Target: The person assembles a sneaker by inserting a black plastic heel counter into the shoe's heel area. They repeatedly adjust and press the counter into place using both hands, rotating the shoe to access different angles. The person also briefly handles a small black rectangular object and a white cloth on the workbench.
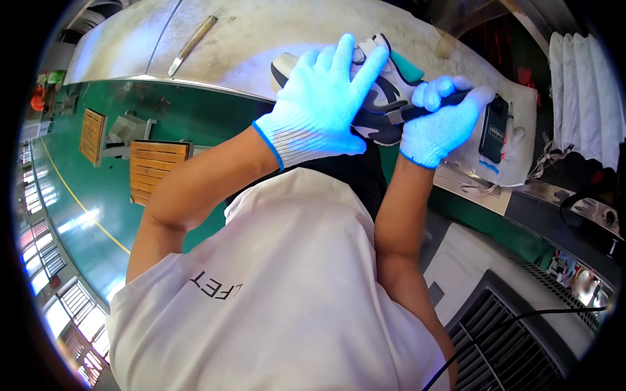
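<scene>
A grey, white and black sneaker point(383, 98) lies at the near edge of the worktable, partly covered by my hands. My left hand point(323, 98), in a white knit glove that glows blue under the light, rests across the shoe with its fingers spread. My right hand point(443, 117), gloved the same way, is closed round a dark tool point(412, 112). The tool's grey-banded end meets the shoe's side; its exact kind I cannot make out. A teal piece point(405, 66) shows just behind the shoe.
A wooden-handled knife point(193, 45) lies at the left on the worktable point(124, 42). To the right are a dark phone point(494, 129) and white cloth point(580, 91). Slatted wooden seats point(158, 171) stand on the green floor. A grey vented machine point(502, 319) sits at lower right.
</scene>
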Demonstrator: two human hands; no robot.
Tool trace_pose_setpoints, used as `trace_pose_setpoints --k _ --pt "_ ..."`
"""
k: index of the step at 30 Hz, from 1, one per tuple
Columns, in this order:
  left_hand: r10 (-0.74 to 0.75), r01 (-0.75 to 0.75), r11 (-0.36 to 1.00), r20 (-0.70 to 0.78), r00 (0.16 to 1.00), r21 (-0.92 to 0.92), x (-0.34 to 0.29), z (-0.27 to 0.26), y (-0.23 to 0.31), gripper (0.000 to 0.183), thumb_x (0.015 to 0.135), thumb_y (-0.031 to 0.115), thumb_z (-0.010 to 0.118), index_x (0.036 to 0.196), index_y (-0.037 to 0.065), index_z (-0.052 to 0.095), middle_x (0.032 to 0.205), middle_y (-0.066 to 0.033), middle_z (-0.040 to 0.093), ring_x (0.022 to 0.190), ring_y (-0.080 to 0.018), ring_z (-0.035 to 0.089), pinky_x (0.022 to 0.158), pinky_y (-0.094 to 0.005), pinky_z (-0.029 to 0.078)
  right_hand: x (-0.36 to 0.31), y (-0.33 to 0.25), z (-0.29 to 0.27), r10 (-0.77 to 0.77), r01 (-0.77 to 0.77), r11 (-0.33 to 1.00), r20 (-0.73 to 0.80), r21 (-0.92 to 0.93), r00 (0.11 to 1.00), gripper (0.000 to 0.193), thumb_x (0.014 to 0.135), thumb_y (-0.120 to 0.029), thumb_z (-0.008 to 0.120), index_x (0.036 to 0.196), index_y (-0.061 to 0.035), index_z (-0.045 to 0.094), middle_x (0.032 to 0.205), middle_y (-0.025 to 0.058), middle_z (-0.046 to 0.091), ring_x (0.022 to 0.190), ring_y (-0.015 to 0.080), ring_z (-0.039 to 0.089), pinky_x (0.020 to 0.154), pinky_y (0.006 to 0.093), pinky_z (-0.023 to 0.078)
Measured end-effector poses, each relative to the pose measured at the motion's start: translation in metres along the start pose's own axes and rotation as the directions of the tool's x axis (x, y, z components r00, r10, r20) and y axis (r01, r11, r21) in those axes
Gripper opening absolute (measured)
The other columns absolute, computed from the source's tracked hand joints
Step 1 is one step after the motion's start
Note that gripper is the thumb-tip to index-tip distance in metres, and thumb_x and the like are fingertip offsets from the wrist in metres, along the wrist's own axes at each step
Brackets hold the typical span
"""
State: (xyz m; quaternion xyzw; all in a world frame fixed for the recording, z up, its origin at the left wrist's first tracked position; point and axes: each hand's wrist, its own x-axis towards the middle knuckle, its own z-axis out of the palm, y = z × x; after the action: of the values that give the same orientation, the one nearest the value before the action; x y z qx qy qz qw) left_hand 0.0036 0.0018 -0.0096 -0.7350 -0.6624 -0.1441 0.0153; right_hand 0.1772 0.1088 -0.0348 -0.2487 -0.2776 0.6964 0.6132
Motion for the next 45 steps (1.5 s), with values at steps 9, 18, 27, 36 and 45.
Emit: trace_pose_setpoints --k 9,18,27,36,45 --pt "0.010 -0.040 0.989 -0.200 0.980 -0.145 -0.009 0.010 0.009 0.116 0.069 0.050 0.097 0.162 0.005 0.045 0.129 -0.0197 0.060 0.111 -0.0414 0.067 0.095 -0.0517 0.057 0.012 0.012 0.002 0.068 -0.291 0.929 0.669 0.227 0.740 0.064 0.113 -0.070 0.045 0.100 -0.0104 0.064 0.064 0.0043 0.053 0.046 0.0169 0.044 0.045 0.0356 0.037" --pt "-0.038 0.010 0.981 -0.144 0.989 -0.193 -0.019 0.014 0.009 0.124 0.064 0.045 0.102 0.166 0.008 0.042 0.144 -0.0225 0.057 0.130 -0.0451 0.061 0.110 -0.0543 0.050 -0.020 0.008 0.064 -0.010 0.080 0.913 0.173 -0.400 0.985 0.045 0.118 -0.040 0.055 0.093 -0.0044 0.063 0.065 0.0079 0.058 0.047 0.0176 0.049 0.044 0.0318 0.040" --pt "-0.031 0.011 0.992 -0.160 0.987 -0.125 -0.017 0.013 0.012 0.126 0.065 0.049 0.101 0.167 0.009 0.039 0.143 -0.0236 0.057 0.128 -0.0439 0.063 0.108 -0.0543 0.051 -0.027 0.012 0.064 -0.149 0.151 0.939 0.030 -0.309 0.988 0.049 0.115 -0.044 0.057 0.083 -0.0075 0.056 0.063 0.0054 0.053 0.046 0.0151 0.044 0.044 0.0307 0.038" --pt "0.027 -0.035 0.991 -0.064 0.998 -0.130 -0.015 0.007 0.006 0.135 0.063 0.049 0.102 0.172 0.010 0.033 0.154 -0.0261 0.055 0.137 -0.0476 0.061 0.113 -0.0575 0.050 -0.039 -0.002 0.055 -0.144 0.078 0.969 -0.283 -0.233 0.948 0.057 0.116 -0.052 0.046 0.082 -0.0073 0.056 0.058 0.0072 0.053 0.045 0.0194 0.050 0.046 0.0349 0.046" --pt "0.107 -0.134 0.982 -0.189 0.976 -0.135 -0.012 0.016 0.000 0.112 0.068 0.048 0.098 0.163 0.015 0.048 0.137 -0.0243 0.060 0.120 -0.0457 0.066 0.100 -0.0520 0.055 -0.002 0.018 0.019 -0.039 -0.173 0.954 0.675 0.244 0.737 0.070 0.109 -0.078 0.043 0.093 -0.0129 0.062 0.064 0.0034 0.050 0.045 0.0160 0.042 0.046 0.0362 0.038"
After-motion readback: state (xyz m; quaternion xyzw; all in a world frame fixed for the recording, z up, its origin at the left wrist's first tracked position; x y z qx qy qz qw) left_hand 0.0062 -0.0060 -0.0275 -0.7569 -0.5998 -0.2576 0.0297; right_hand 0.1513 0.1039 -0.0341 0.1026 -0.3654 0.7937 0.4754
